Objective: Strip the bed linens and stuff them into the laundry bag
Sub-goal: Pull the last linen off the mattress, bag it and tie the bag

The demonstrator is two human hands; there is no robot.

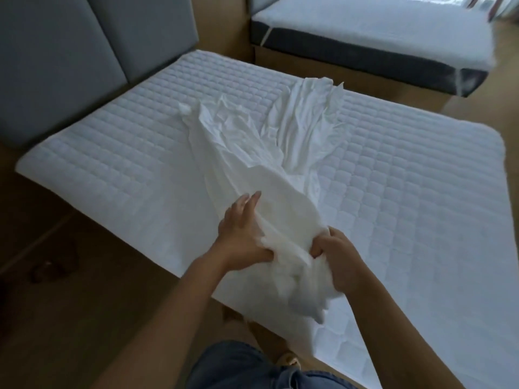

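A person stands at the near edge of a bed, both bare arms reaching forward from 6 o'clock. The white sheet (252,141) is off the mattress and gathered into a long crumpled rope. It lies across the quilted mattress pad (407,192), fanning out towards 12 and 1 o'clock, and narrows to a thick bunch between the hands just below the picture's middle.

The left hand (241,237) comes in from 7 o'clock with its back to the camera. Its fingers (248,203) are straight and close together, pointing to 12 o'clock along the left flank of the bunch. The thumb hooks to 3 o'clock into the folds, so cloth is caught between thumb and palm. The right hand (339,262) comes in from 5 o'clock, wrist bent inward, with its fingers curled tight into the fabric and its knuckles towards 10 o'clock. It grips the bunch firmly from the right. A loose tail of sheet hangs below both hands towards 6 o'clock, over the mattress edge. The two hands are near each other, with only the wad of cloth between them.

A grey padded headboard (70,66) stands at 10 o'clock. A second bed (379,29) with a white cover and dark base lies at 1 o'clock, well apart. Wooden floor (84,276) shows at 8 o'clock, and denim shorts (252,369) at 6 o'clock.
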